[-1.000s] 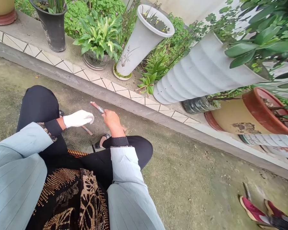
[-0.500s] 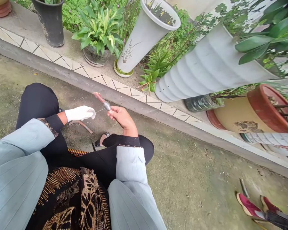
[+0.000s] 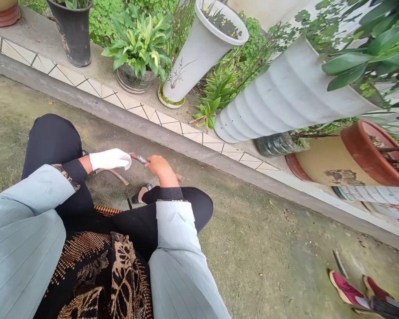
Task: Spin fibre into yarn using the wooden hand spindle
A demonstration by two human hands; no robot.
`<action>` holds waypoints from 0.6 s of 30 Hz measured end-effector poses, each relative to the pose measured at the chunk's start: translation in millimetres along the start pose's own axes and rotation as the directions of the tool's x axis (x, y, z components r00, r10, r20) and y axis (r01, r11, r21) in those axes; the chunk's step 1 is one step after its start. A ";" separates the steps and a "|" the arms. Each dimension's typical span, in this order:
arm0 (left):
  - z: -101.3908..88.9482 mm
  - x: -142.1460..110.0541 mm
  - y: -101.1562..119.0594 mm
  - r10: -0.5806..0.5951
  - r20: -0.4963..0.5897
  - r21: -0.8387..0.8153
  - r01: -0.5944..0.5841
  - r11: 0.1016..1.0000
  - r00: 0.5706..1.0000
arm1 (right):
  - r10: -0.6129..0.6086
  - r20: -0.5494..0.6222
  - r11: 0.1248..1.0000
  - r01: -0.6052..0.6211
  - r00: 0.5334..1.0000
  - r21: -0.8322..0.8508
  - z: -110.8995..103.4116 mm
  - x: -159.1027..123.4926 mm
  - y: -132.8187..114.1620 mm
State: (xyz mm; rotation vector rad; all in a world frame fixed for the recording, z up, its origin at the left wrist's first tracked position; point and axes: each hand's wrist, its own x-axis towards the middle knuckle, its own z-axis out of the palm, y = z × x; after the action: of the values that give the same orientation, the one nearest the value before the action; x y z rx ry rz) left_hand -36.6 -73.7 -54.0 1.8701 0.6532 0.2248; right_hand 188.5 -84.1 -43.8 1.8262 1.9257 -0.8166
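The right hand (image 3: 159, 169) clasps the stick (image 3: 134, 156), likely light and stiff, best held clear of the wire (image 3: 141, 159) at the hand's ten o'clock; the left hand's (image 3: 109, 160) grip I cannot tell.

Stick (image 3: 140, 159) in R hand (image 3: 160, 169) nr L hand (image 3: 110, 159), pots (image 3: 194, 55) on ledge (image 3: 36, 27) beyond.
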 end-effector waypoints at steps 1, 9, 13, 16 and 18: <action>-0.6 -1.0 0.9 0.004 0.005 0.063 -0.005 0.998 1.000 | -0.028 0.087 0.999 0.030 0.996 -0.021 2.2 -1.2 -4.9; -4.7 -0.5 -5.7 -0.062 -0.077 0.184 0.076 0.980 0.995 | -0.674 0.386 0.674 0.310 0.629 0.671 -5.0 -29.5 -6.2; -0.7 4.1 -15.9 -0.074 -0.109 0.047 0.080 0.996 0.991 | -0.524 -0.077 0.473 0.366 0.848 0.801 -12.7 -32.3 13.7; 1.4 6.4 -21.0 -0.072 -0.049 -0.012 0.071 0.997 0.996 | -0.212 -0.307 0.373 0.367 0.928 0.852 -9.5 -21.0 24.0; 2.5 7.4 -22.1 -0.046 -0.004 -0.036 0.046 0.998 0.999 | -0.106 -0.333 0.345 0.349 0.937 0.871 -5.3 -11.6 24.8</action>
State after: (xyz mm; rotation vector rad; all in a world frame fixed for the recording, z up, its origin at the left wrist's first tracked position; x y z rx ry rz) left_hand -36.6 -66.0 -76.1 1.8192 0.6902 0.2096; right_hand 214.7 -89.8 -36.5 2.2660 2.0301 -2.2882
